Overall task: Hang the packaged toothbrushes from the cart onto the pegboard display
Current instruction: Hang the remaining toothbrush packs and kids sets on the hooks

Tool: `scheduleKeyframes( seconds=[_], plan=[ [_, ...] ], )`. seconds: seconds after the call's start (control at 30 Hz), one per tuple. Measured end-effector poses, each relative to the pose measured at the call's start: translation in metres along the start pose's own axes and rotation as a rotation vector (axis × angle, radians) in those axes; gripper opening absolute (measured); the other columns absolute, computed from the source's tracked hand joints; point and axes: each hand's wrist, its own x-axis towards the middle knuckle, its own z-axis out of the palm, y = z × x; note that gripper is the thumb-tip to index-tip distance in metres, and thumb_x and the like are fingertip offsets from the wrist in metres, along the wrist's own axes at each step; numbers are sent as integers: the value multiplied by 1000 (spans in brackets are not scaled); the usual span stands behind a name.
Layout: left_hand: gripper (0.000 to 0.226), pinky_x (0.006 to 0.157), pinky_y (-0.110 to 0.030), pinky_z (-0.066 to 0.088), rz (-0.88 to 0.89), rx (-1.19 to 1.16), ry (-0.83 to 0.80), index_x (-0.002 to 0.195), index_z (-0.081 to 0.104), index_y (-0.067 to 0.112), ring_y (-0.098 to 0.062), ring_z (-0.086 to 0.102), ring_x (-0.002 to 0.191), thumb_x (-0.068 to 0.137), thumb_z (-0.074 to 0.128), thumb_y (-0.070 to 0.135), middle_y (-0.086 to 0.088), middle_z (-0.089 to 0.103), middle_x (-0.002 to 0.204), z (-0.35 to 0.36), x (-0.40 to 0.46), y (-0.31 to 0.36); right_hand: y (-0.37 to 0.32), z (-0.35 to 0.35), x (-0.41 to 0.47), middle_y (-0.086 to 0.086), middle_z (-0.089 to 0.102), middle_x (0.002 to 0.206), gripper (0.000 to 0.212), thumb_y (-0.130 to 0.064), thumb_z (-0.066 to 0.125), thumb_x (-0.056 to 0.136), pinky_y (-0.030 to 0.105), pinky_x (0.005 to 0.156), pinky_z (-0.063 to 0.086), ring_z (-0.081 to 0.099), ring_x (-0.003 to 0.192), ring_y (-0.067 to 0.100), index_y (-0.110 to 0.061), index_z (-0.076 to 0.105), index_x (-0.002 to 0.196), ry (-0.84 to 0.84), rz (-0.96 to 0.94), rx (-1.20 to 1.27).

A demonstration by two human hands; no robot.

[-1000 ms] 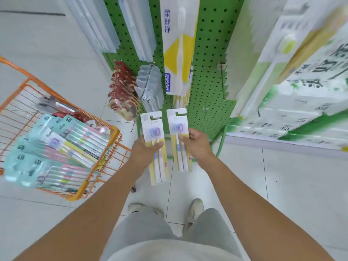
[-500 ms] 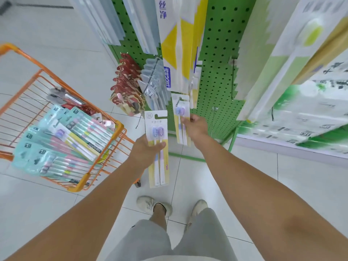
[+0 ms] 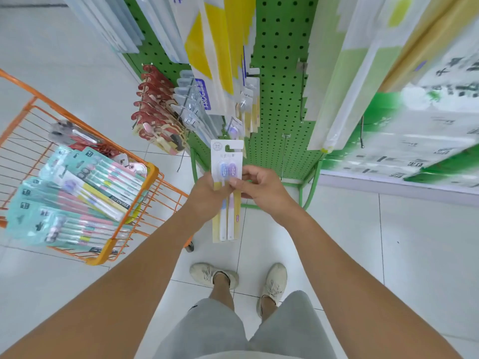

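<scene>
Toothbrush pack (image 3: 227, 174) mid-frame, pinched by left hand (image 3: 207, 195) and right hand (image 3: 259, 189), unhung; matching packs on pegboard (image 3: 280, 99) above; cart (image 3: 124, 218) left, many packs remaining.

Bare arms, grey shorts (image 3: 220, 330), off-white lace-up sneakers (image 3: 212, 275).

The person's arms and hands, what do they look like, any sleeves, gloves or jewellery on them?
Both arms are bare along all that shows; no sleeve reaches into view. The left hand and right hand wear no gloves, and no ring, watch or bracelet can be seen on the fingers or wrists. No markings show. Lower down, the person wears grey shorts and off-white lace-up sneakers.
</scene>
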Motion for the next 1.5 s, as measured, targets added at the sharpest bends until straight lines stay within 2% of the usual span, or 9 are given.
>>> scheduleKeyframes(
  seconds=[0.07,0.17,0.33,0.5,0.57,0.77,1.13,1.33,1.5],
  plan=[
    [27,74,-10,51,-17,13,11,125,64,14,-10,69,98,98,63,17,3,72,108,1,-1,2,-1,3,3,-2,71,82,12,-16,75,91,42,81,59,66,78,16,-10,74,101,42,-28,-29],
    [20,53,-7,42,-83,51,100,113,58,14,-5,59,77,96,67,21,8,60,90,0,-3,3,-2,7,16,0,70,79,15,-15,74,91,25,66,51,61,64,6,-3,72,100,125,-66,-161],
    [51,57,-25,44,-200,-8,200,135,47,16,-16,57,83,94,69,35,-4,59,123,-15,-7,-10,2,9,47,0,76,94,13,-23,77,87,41,81,60,71,82,16,-17,74,98,248,-58,-233],
    [49,99,-43,53,-277,-162,195,134,51,18,-13,62,95,93,70,36,0,63,116,-23,-13,-22,9,3,68,-5,75,93,12,-17,77,88,29,81,56,68,82,8,-19,74,100,246,-32,-243],
    [44,102,-47,52,-280,-197,202,130,53,18,-17,63,102,92,71,35,-2,63,116,-24,-15,-25,8,2,72,-7,74,95,15,-15,75,90,21,77,53,68,84,5,-20,74,104,283,-44,-239],
    [40,97,-44,55,-298,-225,220,128,57,15,-22,64,99,94,70,31,-8,63,117,-30,-23,-36,15,-5,86,-3,75,102,13,-25,73,92,36,87,57,70,97,18,-21,74,104,359,27,-280],
    [31,78,-32,56,-260,-207,224,122,58,16,-21,62,93,95,68,28,-8,66,114,-44,-21,-38,-20,-21,145,3,73,112,31,-19,77,89,23,73,48,66,91,17,-10,70,117,537,103,-165],
    [32,71,-28,54,-256,-224,204,123,56,13,-18,59,85,96,66,26,-5,64,106,-50,-28,-37,-12,-14,117,8,58,139,63,-35,78,87,36,106,45,58,122,27,-11,53,139,572,264,-117],
    [28,72,-32,54,-277,-276,221,121,58,12,-18,58,80,97,66,24,-2,63,94,-74,-38,-41,9,33,50,4,67,98,18,-23,72,93,39,97,56,61,86,19,-13,64,105,534,367,-72]
  ],
)
